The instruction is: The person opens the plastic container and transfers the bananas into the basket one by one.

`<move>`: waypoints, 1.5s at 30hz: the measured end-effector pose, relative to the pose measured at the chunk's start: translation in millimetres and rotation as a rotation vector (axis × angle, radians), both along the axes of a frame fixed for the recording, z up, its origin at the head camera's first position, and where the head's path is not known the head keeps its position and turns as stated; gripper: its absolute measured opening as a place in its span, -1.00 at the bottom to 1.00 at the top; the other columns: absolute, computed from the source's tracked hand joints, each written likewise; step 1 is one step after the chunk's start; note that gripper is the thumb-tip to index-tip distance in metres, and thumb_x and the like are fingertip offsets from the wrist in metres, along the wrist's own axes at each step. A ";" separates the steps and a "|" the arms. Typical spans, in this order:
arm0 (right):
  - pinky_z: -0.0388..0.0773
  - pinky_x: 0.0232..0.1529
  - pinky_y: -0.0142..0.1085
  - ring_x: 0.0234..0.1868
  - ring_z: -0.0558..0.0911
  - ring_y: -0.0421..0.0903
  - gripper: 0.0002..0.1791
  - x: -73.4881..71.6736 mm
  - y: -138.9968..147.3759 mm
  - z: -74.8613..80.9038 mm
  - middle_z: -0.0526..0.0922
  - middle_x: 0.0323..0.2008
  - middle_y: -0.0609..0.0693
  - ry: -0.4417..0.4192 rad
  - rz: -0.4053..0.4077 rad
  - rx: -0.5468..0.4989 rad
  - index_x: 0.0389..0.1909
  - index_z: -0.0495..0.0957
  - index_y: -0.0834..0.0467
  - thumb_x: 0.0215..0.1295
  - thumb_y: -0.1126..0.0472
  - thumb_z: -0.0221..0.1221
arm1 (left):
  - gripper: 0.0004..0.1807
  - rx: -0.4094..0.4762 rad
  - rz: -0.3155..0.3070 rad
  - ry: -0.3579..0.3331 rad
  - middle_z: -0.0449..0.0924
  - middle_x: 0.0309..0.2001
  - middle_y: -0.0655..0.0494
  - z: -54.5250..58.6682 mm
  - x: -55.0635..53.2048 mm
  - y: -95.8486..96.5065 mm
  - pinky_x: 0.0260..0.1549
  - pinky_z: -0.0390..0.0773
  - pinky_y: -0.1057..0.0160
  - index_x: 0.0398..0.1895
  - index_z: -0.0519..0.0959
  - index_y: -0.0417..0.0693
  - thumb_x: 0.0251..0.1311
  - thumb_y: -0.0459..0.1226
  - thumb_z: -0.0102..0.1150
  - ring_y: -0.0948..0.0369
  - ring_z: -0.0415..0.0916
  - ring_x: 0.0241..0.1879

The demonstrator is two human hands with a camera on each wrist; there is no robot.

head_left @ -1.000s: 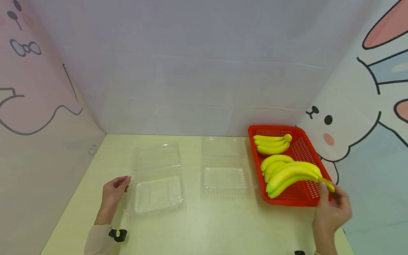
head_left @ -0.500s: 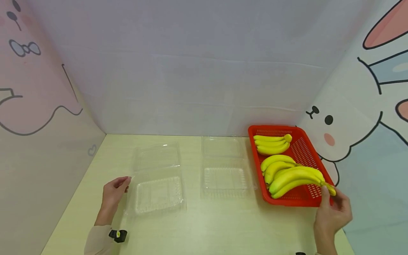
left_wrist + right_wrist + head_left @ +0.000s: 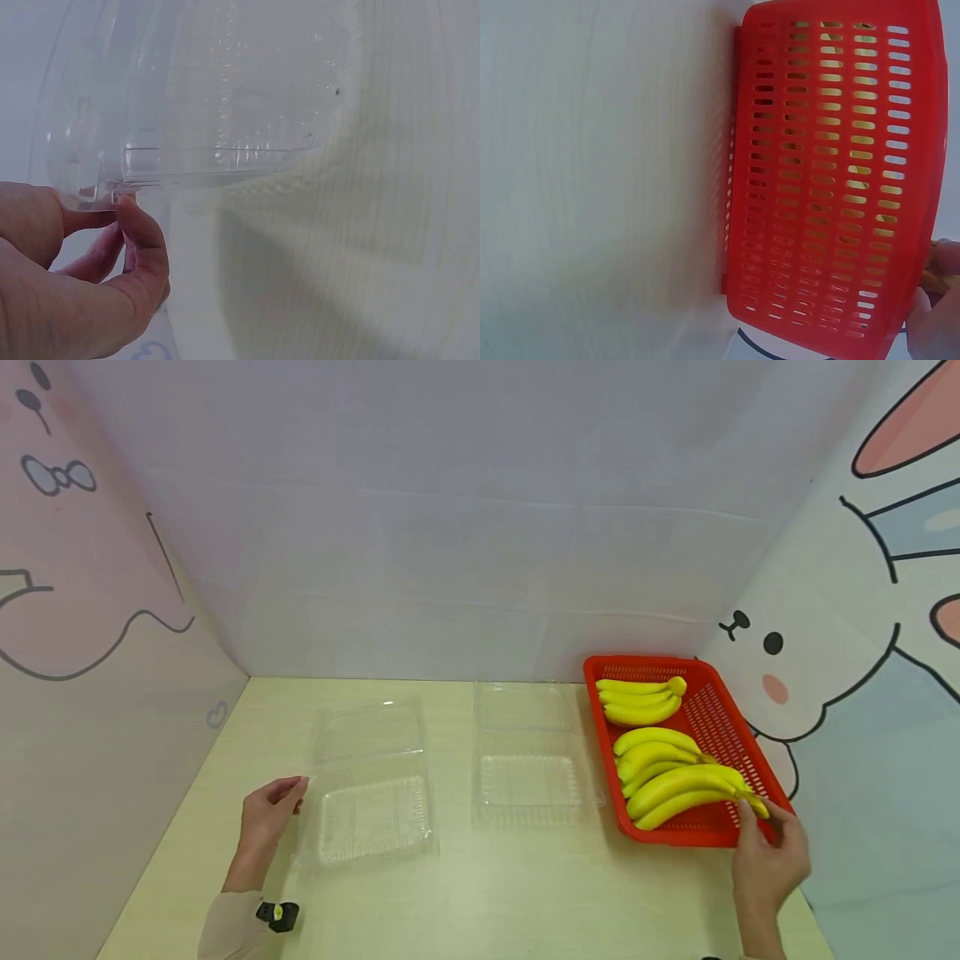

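Observation:
On the left, my left hand [image 3: 267,814] pinches the side edge of an opened clear plastic clamshell box [image 3: 373,817] between thumb and forefinger. The left wrist view shows the clear plastic [image 3: 225,150] close up at the fingertips. My right hand [image 3: 771,858] grips the stem end of a bunch of bananas [image 3: 678,791] inside the red basket [image 3: 609,777], over its near right corner. Just behind that bunch lies a second banana bunch [image 3: 651,755], and a third banana bunch [image 3: 641,702] sits at the back. In the right wrist view the basket wall [image 3: 817,172] hides most of the fruit.
A second opened clear clamshell box [image 3: 528,781] lies mid-table, between the first box and the basket. The pale wooden table [image 3: 517,893] meets a white back wall [image 3: 465,568], with printed cartoon side walls at left and right.
My right hand has shifted left and a little lower with the front banana bunch, which now lies lower in the basket. More of the bunch behind shows. My left hand stays in place.

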State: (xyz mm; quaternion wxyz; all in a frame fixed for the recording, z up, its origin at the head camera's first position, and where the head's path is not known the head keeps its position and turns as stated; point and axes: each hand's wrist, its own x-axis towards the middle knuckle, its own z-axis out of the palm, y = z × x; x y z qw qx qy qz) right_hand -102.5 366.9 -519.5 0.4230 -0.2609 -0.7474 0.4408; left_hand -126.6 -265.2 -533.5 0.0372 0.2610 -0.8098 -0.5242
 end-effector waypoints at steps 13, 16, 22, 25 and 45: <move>0.25 0.03 -0.73 -0.05 0.53 -0.26 -0.64 4.0 4.6 2.0 0.65 -0.05 0.19 -0.160 0.073 0.235 0.09 0.61 0.37 0.38 0.24 0.33 | -0.59 -0.008 0.010 -0.020 0.66 -0.18 -0.16 -0.5 0.8 0.3 -0.43 0.54 0.46 0.14 0.58 -0.39 0.48 -0.18 0.18 0.22 0.52 -0.34; 0.25 0.17 -0.61 0.06 0.56 0.14 -0.65 5.6 6.9 3.0 0.63 0.02 0.33 -0.200 0.106 0.276 0.12 0.58 0.37 0.43 0.25 0.28 | -0.58 -0.002 0.005 -0.016 0.66 -0.22 -0.10 -0.2 0.9 -0.2 -0.42 0.55 0.45 0.15 0.58 -0.39 0.47 -0.18 0.19 0.22 0.52 -0.34; 0.31 0.23 0.15 0.10 0.46 0.36 -0.67 7.6 9.6 6.9 0.60 0.01 0.42 -0.317 0.173 0.321 0.12 0.54 0.42 0.45 0.31 0.20 | -0.58 -0.009 0.007 -0.025 0.65 -0.17 -0.16 -0.7 1.1 -0.3 -0.40 0.56 0.44 0.15 0.57 -0.39 0.49 -0.17 0.17 0.22 0.53 -0.33; 0.24 0.19 0.25 0.11 0.40 0.39 -0.68 8.6 11.9 7.5 0.59 0.03 0.46 -0.382 0.197 0.318 0.11 0.52 0.44 0.44 0.34 0.18 | -0.58 -0.003 0.007 -0.018 0.66 -0.19 -0.15 0.6 1.7 0.3 -0.41 0.56 0.43 0.14 0.58 -0.40 0.48 -0.19 0.18 0.22 0.53 -0.33; 0.13 0.24 0.27 0.09 0.38 0.48 -0.66 8.9 15.9 18.1 0.54 -0.05 0.59 -0.478 0.314 0.468 0.02 0.52 0.57 0.39 0.35 0.18 | -0.57 0.019 -0.001 0.006 0.67 -0.24 -0.07 0.9 0.6 0.2 -0.43 0.56 0.44 0.15 0.57 -0.43 0.47 -0.20 0.19 0.22 0.54 -0.35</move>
